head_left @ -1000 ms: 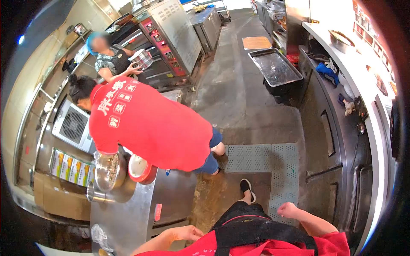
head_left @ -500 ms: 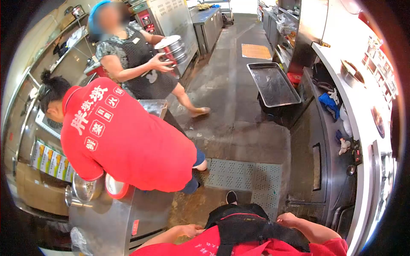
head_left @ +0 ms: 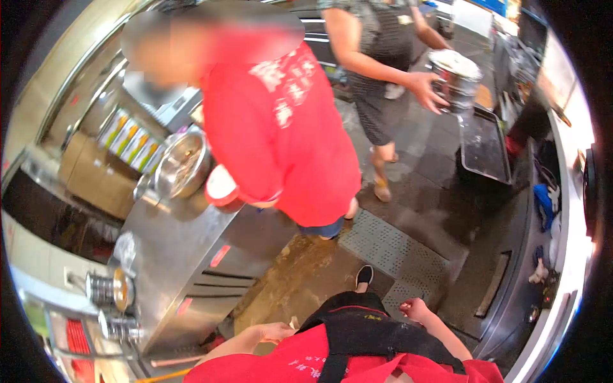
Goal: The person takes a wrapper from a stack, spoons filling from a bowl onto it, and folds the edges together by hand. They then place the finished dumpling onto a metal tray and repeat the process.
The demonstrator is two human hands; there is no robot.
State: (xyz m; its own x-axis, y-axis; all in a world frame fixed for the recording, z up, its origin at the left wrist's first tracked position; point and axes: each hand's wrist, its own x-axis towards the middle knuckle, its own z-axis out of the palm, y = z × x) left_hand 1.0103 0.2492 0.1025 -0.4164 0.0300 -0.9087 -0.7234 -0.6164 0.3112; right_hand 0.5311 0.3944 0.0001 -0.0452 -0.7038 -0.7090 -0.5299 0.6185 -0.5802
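My left hand (head_left: 276,332) hangs low beside my red shirt and black apron, its thumb apart from the other fingers, which are partly hidden. It holds nothing that shows. On the other side of the apron (head_left: 357,335), my right hand (head_left: 416,309) has its fingers curled in with nothing visible in them. Nearest to my left hand is the steel worktable (head_left: 172,249), off to the left. A steel bowl (head_left: 182,166) with food in it and a red-and-white container (head_left: 221,185) stand at its far end.
A person in a red shirt (head_left: 281,140) stands by the worktable. Beyond, another person carries stacked steel containers (head_left: 454,86). A large dark tray (head_left: 485,147) is at the right, near a counter. Perforated floor plates (head_left: 389,249) lie ahead. Steel pots (head_left: 118,290) are at lower left.
My view has swung left and down, bringing more of the worktable in. The red-shirted person has straightened and turned. The person with the containers has come closer, moving right.
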